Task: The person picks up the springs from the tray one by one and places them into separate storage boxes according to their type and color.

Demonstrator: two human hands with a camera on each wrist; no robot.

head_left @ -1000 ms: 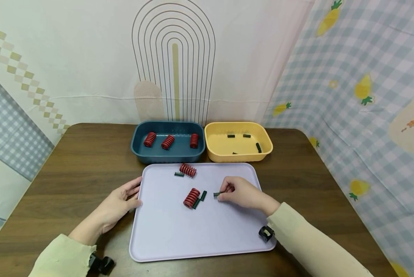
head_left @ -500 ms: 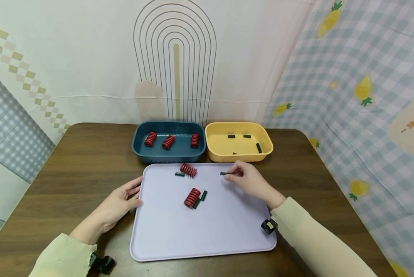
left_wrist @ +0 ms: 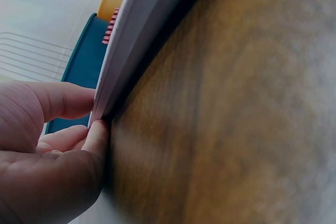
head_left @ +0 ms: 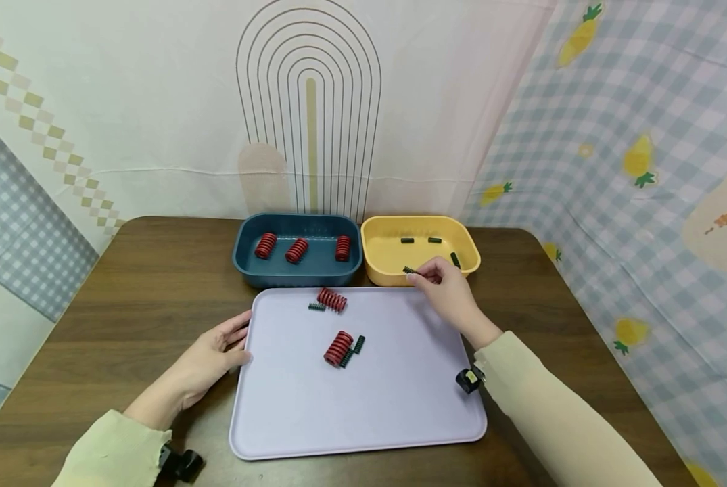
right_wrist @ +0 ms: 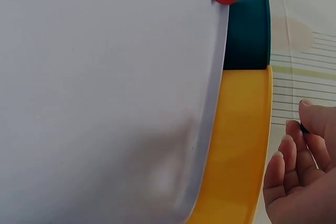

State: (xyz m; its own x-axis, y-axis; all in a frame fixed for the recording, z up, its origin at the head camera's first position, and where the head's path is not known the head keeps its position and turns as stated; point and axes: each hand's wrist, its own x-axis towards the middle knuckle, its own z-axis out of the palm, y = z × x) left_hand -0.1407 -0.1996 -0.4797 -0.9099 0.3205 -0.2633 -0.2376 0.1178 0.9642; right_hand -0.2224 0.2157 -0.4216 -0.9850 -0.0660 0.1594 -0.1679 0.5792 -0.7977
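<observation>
My right hand (head_left: 454, 294) pinches a small dark green spring (head_left: 408, 270) between thumb and fingertips above the front wall of the yellow bin (head_left: 387, 278). In the right wrist view only a dark bit of that spring (right_wrist: 304, 128) shows. My left hand (head_left: 207, 362) rests against the left rim of the lilac tray (head_left: 296, 406), thumb and fingers spread along it; the left wrist view shows its fingertips on the tray's edge (left_wrist: 113, 72). On the tray lie a red spring (head_left: 339, 348) beside two green springs (head_left: 360, 344), and farther back another red spring (head_left: 333, 299) near a green one (head_left: 317, 306).
Touching the yellow bin on its left stands a dark blue bin (head_left: 296, 276) with three red springs (head_left: 297, 250). Small green springs (head_left: 407, 241) lie in the yellow bin. Both bins stand behind the tray on the wooden table (head_left: 174, 284), before a patterned cloth (head_left: 168, 101).
My right hand has lifted the green spring off the tray and carried it back and slightly right to the yellow bin. The left hand has stayed at the tray rim.
</observation>
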